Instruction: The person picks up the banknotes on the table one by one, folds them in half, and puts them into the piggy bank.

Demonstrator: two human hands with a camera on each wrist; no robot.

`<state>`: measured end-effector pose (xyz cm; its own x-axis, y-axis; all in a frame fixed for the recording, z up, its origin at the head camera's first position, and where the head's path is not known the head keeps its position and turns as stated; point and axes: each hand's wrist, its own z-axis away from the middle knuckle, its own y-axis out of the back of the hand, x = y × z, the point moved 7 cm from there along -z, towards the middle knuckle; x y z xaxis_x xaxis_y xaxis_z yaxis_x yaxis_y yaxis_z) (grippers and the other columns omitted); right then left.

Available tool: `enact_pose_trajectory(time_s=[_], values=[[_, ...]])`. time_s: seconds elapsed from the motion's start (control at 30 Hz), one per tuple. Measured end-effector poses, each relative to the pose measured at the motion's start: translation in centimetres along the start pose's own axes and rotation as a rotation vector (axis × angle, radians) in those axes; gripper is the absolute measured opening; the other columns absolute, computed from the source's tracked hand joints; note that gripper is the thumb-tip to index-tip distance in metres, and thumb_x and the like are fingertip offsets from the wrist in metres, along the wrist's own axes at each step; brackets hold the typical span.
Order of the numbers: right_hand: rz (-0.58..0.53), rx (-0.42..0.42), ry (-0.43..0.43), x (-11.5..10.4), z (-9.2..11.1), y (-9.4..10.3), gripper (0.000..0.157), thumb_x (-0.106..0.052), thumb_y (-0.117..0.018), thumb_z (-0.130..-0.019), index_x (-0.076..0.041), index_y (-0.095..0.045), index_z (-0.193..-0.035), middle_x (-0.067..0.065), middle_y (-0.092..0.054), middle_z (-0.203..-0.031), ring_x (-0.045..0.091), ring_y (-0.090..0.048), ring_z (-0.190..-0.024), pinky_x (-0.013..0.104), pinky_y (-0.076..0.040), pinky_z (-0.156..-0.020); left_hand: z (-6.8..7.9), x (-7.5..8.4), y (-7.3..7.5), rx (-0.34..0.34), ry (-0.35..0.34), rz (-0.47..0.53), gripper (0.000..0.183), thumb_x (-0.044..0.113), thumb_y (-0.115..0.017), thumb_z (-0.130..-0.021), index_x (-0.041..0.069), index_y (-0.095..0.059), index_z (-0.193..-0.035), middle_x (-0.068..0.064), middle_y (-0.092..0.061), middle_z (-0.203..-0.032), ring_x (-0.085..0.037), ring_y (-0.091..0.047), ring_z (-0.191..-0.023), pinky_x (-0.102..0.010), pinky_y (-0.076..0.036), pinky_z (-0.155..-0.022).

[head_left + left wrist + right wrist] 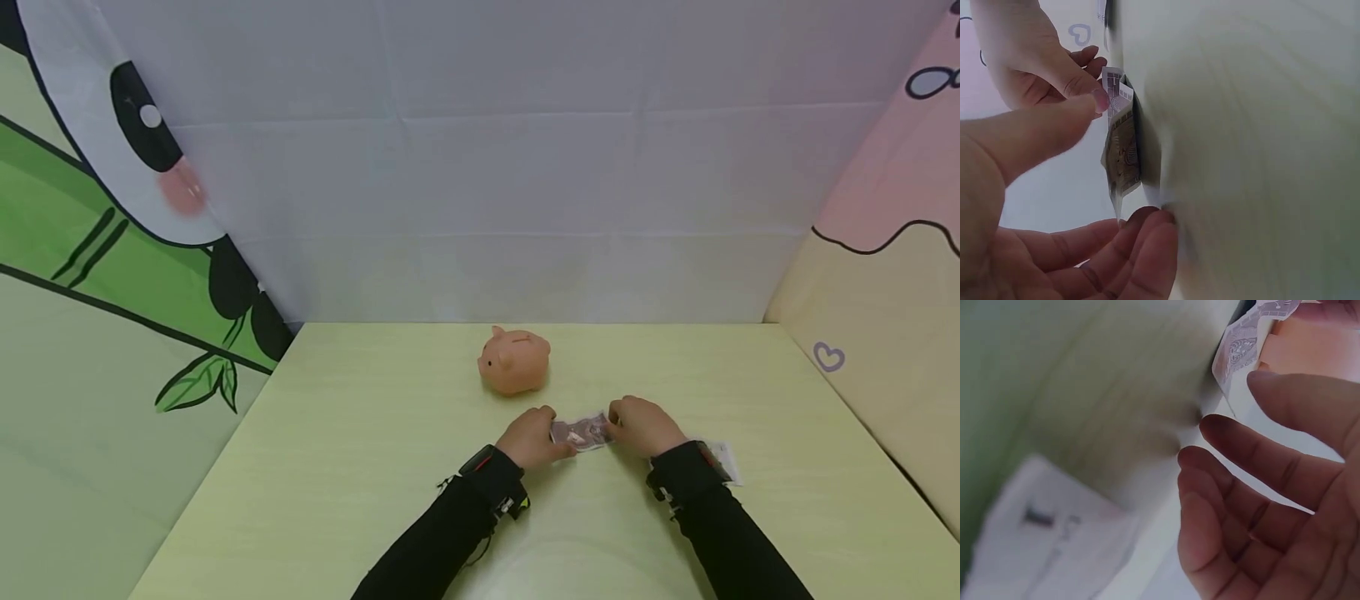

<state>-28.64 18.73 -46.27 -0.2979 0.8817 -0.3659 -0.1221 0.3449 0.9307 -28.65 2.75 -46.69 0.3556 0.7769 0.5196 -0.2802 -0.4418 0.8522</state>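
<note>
A creased purplish banknote (pixel 583 432) lies on the table between both hands, its middle raised in folds in the left wrist view. My left hand (pixel 534 437) is at its left end; the thumb (pixel 1054 134) and fingers stand apart, and a lower corner of the note meets a fingertip. At the other end is my right hand (pixel 643 427), its thumb close to the note and its bent fingers (pixel 1254 456) spread away from the thumb. Just beyond the note stands a pink piggy bank (pixel 514 361) with a slot on top, facing left.
A pale printed paper slip (pixel 723 460), partly hidden by the right wrist, lies on the table (pixel 360 467). A white cloth (pixel 510 183) hangs behind the table, with printed cartoon panels at both sides. Dark straps circle both wrists.
</note>
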Motion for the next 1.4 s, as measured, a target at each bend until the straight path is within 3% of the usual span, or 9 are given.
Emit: enact_pose_trajectory(time_s=[0.3, 0.6, 0.77, 0.9, 1.2, 1.4], values=[[-0.018, 0.033, 0.023, -0.4, 0.1, 0.0, 0.016, -0.009, -0.064, -0.093, -0.01, -0.058, -0.078, 0.002, -0.05, -0.071, 0.016, -0.04, -0.064, 0.032, -0.033, -0.062, 0.0, -0.1, 0.0, 0.047, 0.027, -0.005, 0.046, 0.021, -0.077, -0.082, -0.005, -0.063, -0.117, -0.013, -0.067, -0.103, -0.021, -0.061, -0.093, -0.031, -0.051, -0.084], [-0.146, 0.071, 0.012, 0.0, -0.2, 0.4, 0.009, -0.008, -0.061, -0.094, -0.008, -0.062, -0.085, 0.001, -0.055, -0.074, 0.014, -0.044, -0.065, 0.032, -0.035, -0.063, 0.5, -0.3, 0.7, 0.136, -0.006, 0.117, 0.051, 0.011, -0.075, -0.082, -0.007, -0.058, -0.126, -0.018, -0.064, -0.111, -0.026, -0.06, -0.1, -0.035, -0.05, -0.089], [-0.248, 0.107, 0.01, 0.4, -0.1, 0.9, 0.007, -0.009, -0.06, -0.095, -0.007, -0.067, -0.096, 0.001, -0.064, -0.082, 0.012, -0.053, -0.07, 0.03, -0.044, -0.065, 1.0, -0.3, 1.5, 0.192, -0.036, 0.214, 0.05, 0.002, -0.069, -0.083, -0.008, -0.054, -0.13, -0.016, -0.062, -0.106, -0.018, -0.057, -0.084, -0.026, -0.048, -0.074], [-0.315, 0.134, 0.018, 0.3, 0.3, 1.6, 0.009, -0.01, -0.061, -0.095, -0.006, -0.067, -0.099, 0.002, -0.065, -0.084, 0.012, -0.057, -0.074, 0.03, -0.047, -0.066, 1.7, 0.1, 2.4, 0.265, -0.073, 0.261, 0.047, -0.001, -0.068, -0.084, -0.008, -0.055, -0.129, -0.016, -0.062, -0.106, -0.015, -0.058, -0.078, -0.022, -0.048, -0.069], [-0.37, 0.192, 0.044, -0.8, 1.2, 2.7, 0.011, -0.01, -0.06, -0.097, -0.008, -0.064, -0.107, 0.001, -0.064, -0.087, 0.01, -0.057, -0.075, 0.028, -0.048, -0.067, 3.4, 0.4, 4.3, 0.378, -0.122, 0.345, 0.047, -0.006, -0.065, -0.085, -0.005, -0.055, -0.13, -0.014, -0.059, -0.1, -0.016, -0.059, -0.076, -0.021, -0.05, -0.066], [-0.39, 0.314, 0.086, -2.0, 2.0, 4.0, 0.012, -0.008, -0.058, -0.098, -0.007, -0.062, -0.109, 0.001, -0.063, -0.087, 0.007, -0.056, -0.074, 0.027, -0.047, -0.067, 4.5, 0.4, 5.7, 0.442, -0.135, 0.393, 0.041, -0.003, -0.066, -0.087, 0.0, -0.057, -0.127, -0.011, -0.06, -0.093, -0.014, -0.059, -0.075, -0.021, -0.05, -0.066]])
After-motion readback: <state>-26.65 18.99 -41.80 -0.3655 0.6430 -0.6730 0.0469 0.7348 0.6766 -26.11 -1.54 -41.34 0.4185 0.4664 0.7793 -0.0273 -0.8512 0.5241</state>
